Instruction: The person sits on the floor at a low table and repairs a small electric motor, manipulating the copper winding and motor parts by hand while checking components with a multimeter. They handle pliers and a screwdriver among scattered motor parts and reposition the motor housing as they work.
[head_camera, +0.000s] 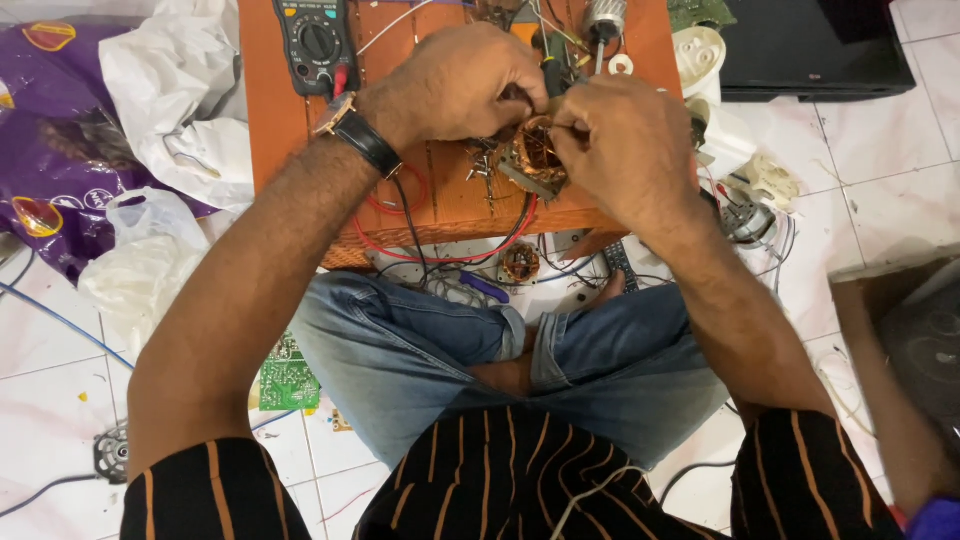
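Your left hand (465, 80) and right hand (625, 140) both close on the copper-wound motor coil (540, 155), upper centre of frame, held just above the near edge of the low wooden table (275, 110); left fingers curl over the top of the coil, pinching something small at it, can't tell what; right fingers pinch the coil's right side; fingertips mostly hidden.

Judgement: you're working on the winding or its leads; keep the coil steady with the right hand and let the left do the fine work; keep wrists low near the table edge for support; don't tug the thin copper, it will likely snap or scrape.

Loose screws (482, 160) lie just left of the coil; mind them; red wire (420, 255) loops below the table edge; multimeter (318, 40) sits upper left, well apart.
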